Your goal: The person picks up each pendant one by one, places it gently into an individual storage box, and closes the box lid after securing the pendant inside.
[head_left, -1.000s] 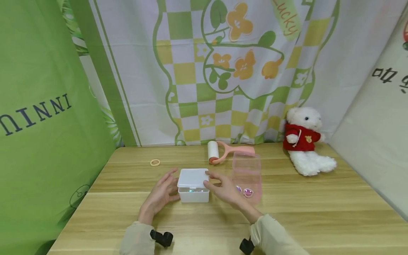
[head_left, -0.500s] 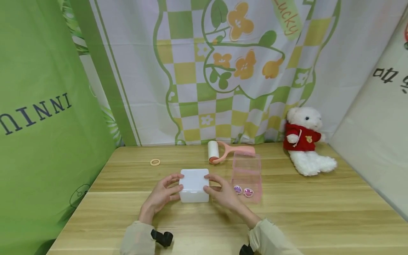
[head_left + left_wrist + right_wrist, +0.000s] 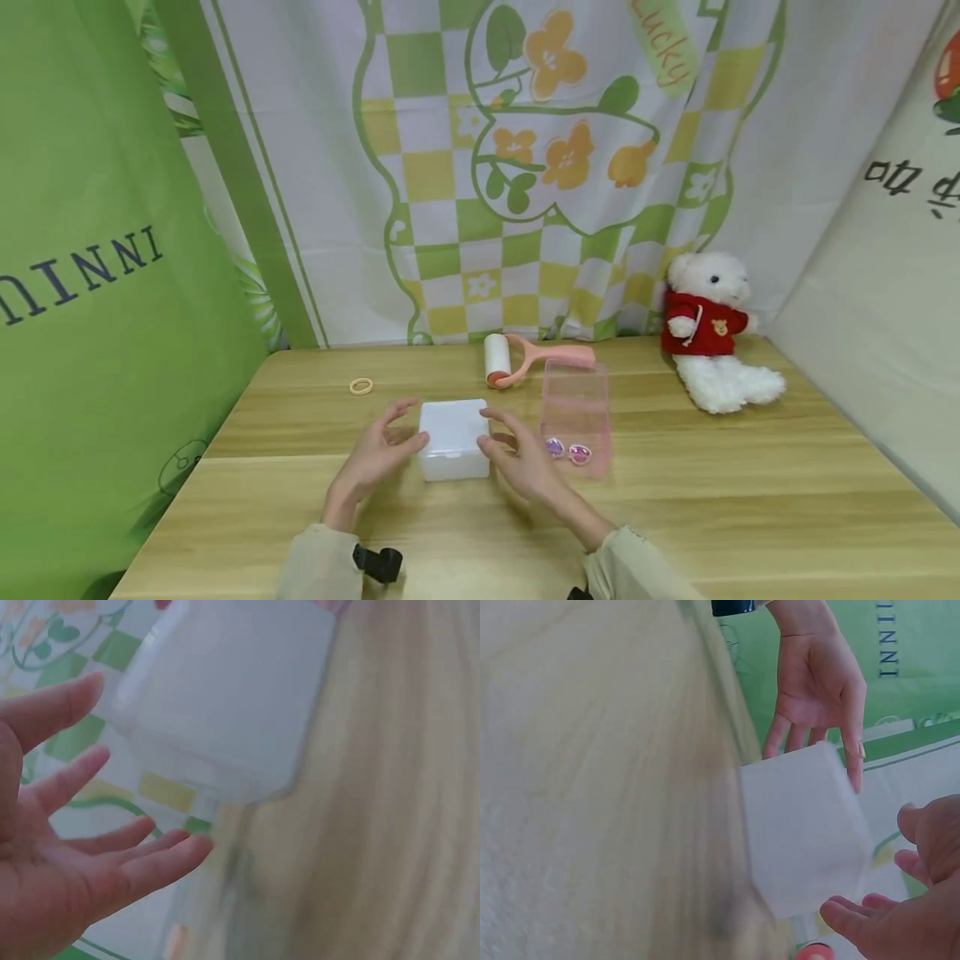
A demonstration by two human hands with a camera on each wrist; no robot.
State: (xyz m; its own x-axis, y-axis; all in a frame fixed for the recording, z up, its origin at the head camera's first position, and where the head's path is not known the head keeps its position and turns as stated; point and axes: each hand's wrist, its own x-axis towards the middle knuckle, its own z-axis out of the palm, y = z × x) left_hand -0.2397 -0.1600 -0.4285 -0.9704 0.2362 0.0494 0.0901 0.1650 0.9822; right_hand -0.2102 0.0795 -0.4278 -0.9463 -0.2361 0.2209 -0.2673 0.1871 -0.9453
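Observation:
A small white plastic box stands on the wooden table with its lid down. To its left, my left hand has its fingers loosely spread; the left wrist view shows a gap between those fingertips and the box wall. My right hand lies along the box's right side, thumb and fingers parted. In the right wrist view its fingertips come close to a corner of the box, and whether they touch I cannot tell. What the box holds is hidden.
Right of the box lies a pink clear case, with a purple piece and a pink piece at its near end. Behind are a lint roller and a small yellow ring. A white plush bear sits back right.
The box's lid, partly raised a second ago, came down under both hands. Since then the fingers have loosened and my left hand has drawn away from the box. The head view has shifted slightly.

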